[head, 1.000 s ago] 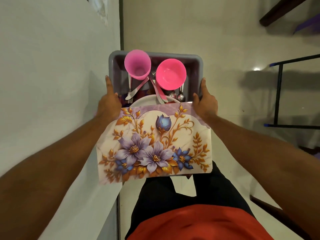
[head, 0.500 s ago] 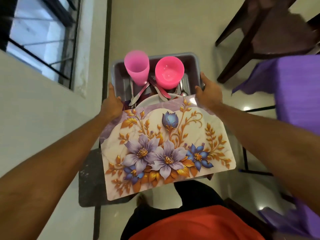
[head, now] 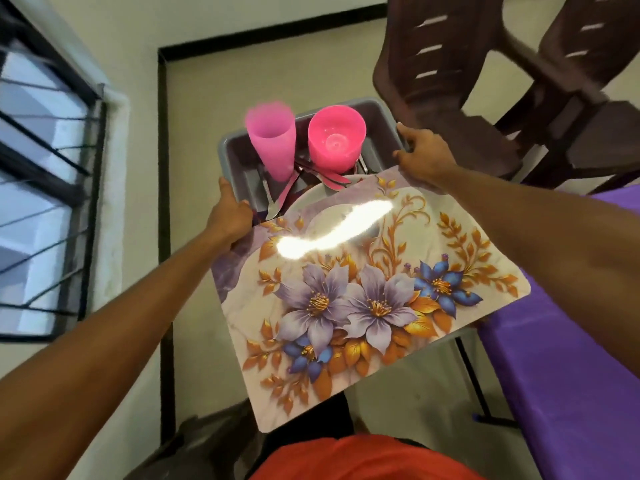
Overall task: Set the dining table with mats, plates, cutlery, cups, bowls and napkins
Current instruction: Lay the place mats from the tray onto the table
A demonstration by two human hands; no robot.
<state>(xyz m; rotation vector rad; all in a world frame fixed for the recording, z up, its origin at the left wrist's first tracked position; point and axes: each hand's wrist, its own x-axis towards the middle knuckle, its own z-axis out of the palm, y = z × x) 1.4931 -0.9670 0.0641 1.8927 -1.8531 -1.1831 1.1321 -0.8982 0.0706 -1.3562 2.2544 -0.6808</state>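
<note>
arms outstretched | left hand (head: 230,216), right hand (head: 420,157) grip grey tub (head: 237,161) sides | floral placemat (head: 363,289) atop | brown chair (head: 433,81) 1 o'clock

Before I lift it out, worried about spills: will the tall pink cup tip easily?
Probably: the pink cup is tall, tapering to a narrow base, unheld in the grey tub. It looks like thin plastic, so likely light, hardly fragile.

Cup (head: 270,140) left of bowl (head: 335,140), both in tub (head: 239,161).
</note>
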